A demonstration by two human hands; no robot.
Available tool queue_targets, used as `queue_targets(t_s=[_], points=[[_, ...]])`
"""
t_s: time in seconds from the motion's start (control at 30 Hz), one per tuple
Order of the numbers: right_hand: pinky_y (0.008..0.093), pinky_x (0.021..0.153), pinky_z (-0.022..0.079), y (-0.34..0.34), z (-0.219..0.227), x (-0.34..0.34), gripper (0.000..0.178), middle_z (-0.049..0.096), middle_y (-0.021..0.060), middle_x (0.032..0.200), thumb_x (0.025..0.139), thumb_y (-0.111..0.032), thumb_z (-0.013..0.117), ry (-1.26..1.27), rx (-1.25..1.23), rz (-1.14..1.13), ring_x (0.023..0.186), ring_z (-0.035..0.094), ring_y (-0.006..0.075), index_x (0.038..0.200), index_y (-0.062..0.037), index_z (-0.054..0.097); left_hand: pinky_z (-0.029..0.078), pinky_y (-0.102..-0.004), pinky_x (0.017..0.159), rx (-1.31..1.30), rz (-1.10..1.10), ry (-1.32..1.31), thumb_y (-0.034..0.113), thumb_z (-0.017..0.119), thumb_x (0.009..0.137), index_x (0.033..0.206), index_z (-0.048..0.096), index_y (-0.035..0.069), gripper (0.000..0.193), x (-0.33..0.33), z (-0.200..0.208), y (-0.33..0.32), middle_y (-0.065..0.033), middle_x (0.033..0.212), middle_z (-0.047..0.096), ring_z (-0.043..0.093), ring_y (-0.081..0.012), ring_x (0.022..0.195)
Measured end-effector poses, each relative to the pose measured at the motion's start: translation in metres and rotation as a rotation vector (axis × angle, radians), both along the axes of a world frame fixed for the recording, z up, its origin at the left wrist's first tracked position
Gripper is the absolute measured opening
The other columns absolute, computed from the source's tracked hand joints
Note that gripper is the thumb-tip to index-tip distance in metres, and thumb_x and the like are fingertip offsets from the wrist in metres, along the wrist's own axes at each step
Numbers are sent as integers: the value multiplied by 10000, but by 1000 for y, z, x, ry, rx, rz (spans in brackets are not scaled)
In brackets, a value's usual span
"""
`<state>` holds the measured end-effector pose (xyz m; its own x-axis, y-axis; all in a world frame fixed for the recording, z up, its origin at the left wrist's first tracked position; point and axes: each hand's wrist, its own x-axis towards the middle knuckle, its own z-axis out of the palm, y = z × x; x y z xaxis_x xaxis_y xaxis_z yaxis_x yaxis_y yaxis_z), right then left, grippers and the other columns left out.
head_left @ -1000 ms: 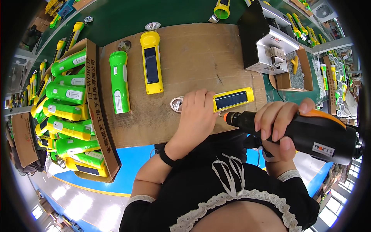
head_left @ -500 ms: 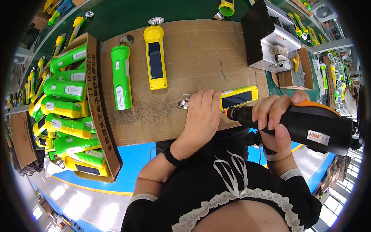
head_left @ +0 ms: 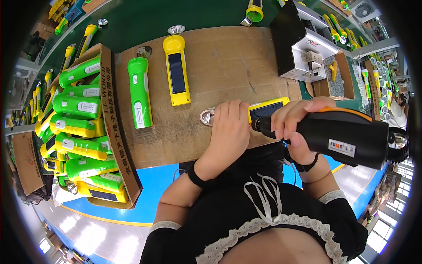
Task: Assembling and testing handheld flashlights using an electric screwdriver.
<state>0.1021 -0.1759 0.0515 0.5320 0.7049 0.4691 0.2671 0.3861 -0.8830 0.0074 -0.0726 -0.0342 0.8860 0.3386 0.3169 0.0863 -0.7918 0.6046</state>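
Observation:
My right hand [head_left: 299,125] is wrapped round a black electric screwdriver [head_left: 351,134] with an orange strip, held nearly level, its tip pointing left. The tip reaches the near edge of a yellow flashlight [head_left: 268,110] with a dark solar panel, lying on the cardboard sheet [head_left: 220,57]. Closed over the head end of that flashlight is my left hand [head_left: 231,125], which hides it. A round silver reflector [head_left: 207,117] shows just left of my left fingers. Further left lie a green flashlight [head_left: 140,94] and another yellow flashlight [head_left: 176,72], each with a loose reflector at its head.
At the left stands a carton [head_left: 115,119] heaped with green and yellow flashlights. A black and silver machine [head_left: 303,44] stands at the back right, beside a small open box [head_left: 345,75]. An upright yellow-green flashlight body [head_left: 255,11] is at the far edge.
The screwdriver and my right hand have moved left, bringing the tip closer to my left hand and the flashlight. My left hand keeps its hold.

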Motion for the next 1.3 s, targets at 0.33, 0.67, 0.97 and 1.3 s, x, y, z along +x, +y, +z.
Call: queue_targets(t_s=[0.33, 0.67, 0.97, 1.3], points=[[307, 575, 452, -12, 10, 5, 522, 481, -2, 654, 796, -214, 698, 48, 100, -2, 579, 517, 147, 1157, -114, 334, 366, -440, 879, -48, -12, 14, 39, 663, 646, 1101, 489, -14, 489, -1, 8, 1, -193, 1082, 472, 458, -372, 1004], [378, 630, 472, -48, 42, 116, 481, 525, 96, 735, 806, 20, 537, -193, 494, -483, 636, 540, 198, 1245, 33, 341, 354, -452, 883, 54, -44, 111, 43, 634, 699, 1114, 479, -23, 448, -14, 17, 5, -211, 1094, 456, 445, -388, 1002], [365, 600, 466, -32, 28, 149, 431, 503, 100, 696, 791, 15, 552, -187, 265, -603, 611, 522, 188, 1189, 54, 391, 344, -445, 888, 95, -80, 156, -8, 583, 709, 1133, 463, -38, 441, -11, 17, -1, -215, 1108, 440, 435, -392, 1001], [318, 522, 435, -41, 31, 119, 448, 461, 59, 642, 767, -6, 540, 80, 314, -291, 525, 493, 170, 1187, 45, 391, 340, -442, 885, 39, -34, 122, -31, 572, 699, 1139, 466, -28, 452, -12, 14, -3, -221, 1106, 440, 435, -387, 994]])
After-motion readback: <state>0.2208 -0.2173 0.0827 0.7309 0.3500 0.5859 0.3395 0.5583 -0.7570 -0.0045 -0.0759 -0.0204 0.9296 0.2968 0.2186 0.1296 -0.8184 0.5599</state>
